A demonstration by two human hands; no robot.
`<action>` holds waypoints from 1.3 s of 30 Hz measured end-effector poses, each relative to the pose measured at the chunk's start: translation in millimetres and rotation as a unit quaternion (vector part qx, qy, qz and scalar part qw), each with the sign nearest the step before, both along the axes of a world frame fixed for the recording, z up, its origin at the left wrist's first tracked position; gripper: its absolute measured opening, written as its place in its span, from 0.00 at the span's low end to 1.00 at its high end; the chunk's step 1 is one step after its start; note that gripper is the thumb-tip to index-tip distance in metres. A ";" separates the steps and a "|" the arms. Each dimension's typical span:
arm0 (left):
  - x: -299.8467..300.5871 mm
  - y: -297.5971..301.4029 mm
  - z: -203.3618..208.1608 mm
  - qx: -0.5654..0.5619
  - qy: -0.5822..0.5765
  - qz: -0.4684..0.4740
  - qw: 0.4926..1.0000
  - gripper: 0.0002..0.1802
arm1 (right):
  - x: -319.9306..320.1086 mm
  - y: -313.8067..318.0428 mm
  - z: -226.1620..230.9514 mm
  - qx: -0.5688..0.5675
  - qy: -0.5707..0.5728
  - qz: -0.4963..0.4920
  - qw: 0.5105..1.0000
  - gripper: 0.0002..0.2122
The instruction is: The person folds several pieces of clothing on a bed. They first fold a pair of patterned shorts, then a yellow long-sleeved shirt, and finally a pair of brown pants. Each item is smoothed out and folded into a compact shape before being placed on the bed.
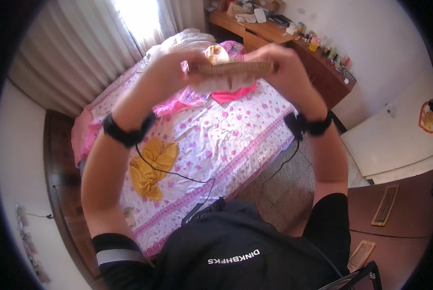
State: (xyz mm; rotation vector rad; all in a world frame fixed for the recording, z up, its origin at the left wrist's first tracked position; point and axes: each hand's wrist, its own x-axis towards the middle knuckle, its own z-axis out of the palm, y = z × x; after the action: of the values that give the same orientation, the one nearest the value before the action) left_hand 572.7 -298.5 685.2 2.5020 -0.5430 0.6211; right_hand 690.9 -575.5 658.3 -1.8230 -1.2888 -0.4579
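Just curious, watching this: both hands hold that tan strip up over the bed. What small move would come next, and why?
Probably lower it toward the bed: the left hand and right hand pinch the strip at its ends, raised level, with clothes lying below.

Both hands are raised side by side, the left hand (165, 72) and the right hand (281, 65) each closed on one end of a flat tan woven piece (233, 67) held level between them. A pale cloth (216, 83) hangs just under it. Beneath the hands lies a bed (216, 140) with a pink-flowered sheet. A pink garment (233, 94) lies under the hands, a yellow cloth (151, 169) below the left wrist. Beyond the right hand stands a cluttered wooden counter (274, 33).
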 end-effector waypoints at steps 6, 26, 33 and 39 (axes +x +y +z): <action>-141.8 -27.1 -165.7 0.054 0.160 -0.121 0.978 0.07 | -189.2 -28.8 -174.4 -0.146 0.054 -0.028 0.987 0.09; -301.6 -56.2 -368.7 -0.099 0.383 -0.101 0.913 0.15 | -391.9 -61.4 -389.7 -0.134 0.538 -0.031 0.831 0.14; -191.8 -58.2 -409.4 -0.134 0.409 -0.003 0.903 0.20 | -260.9 -54.7 -435.1 -0.112 0.535 -0.015 0.837 0.13; -58.3 -52.8 -492.0 -0.211 0.353 0.075 0.909 0.19 | -121.4 -26.7 -523.2 -0.075 0.627 -0.065 0.773 0.13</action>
State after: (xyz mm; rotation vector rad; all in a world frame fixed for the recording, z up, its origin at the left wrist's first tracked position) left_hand 514.4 -351.3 193.1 2.1471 0.0605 -0.1374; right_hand 569.5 -602.2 135.2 -1.7325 -0.2376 0.7618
